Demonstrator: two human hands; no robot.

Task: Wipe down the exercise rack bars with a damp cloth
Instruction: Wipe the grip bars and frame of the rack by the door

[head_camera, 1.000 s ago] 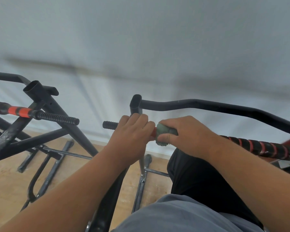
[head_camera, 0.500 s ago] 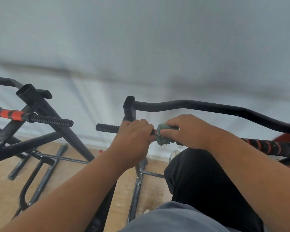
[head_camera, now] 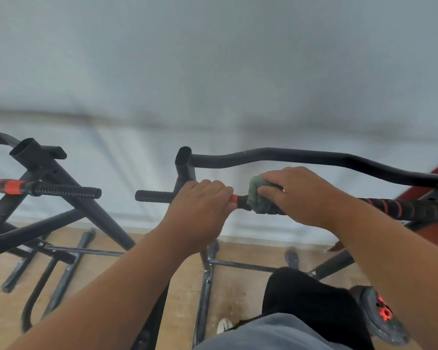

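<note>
At the middle of the head view, both hands sit on one horizontal grip bar of a black exercise rack. The left hand curls its fingers over the bar just right of the upright post, gripping it; a ribbed black end of the bar sticks out to its left. The right hand holds a bunched green cloth wrapped against the bar, thumb and fingers curled around cloth and bar together. A short stretch of bar, orange then black, shows between the two hands, which are close but apart. Right of the right hand the bar continues with black and red spiral wrap. Above it a wavy black top bar runs from the post toward the right edge. At left, a second rack frame with its own ribbed handle and orange band, well apart from the hands. Rack feet and crossbars rest on a wooden floor. Below: the person's dark trouser leg, grey shirt, and a dark shoe with red marks. A pale wall lies behind, blurred.
</note>
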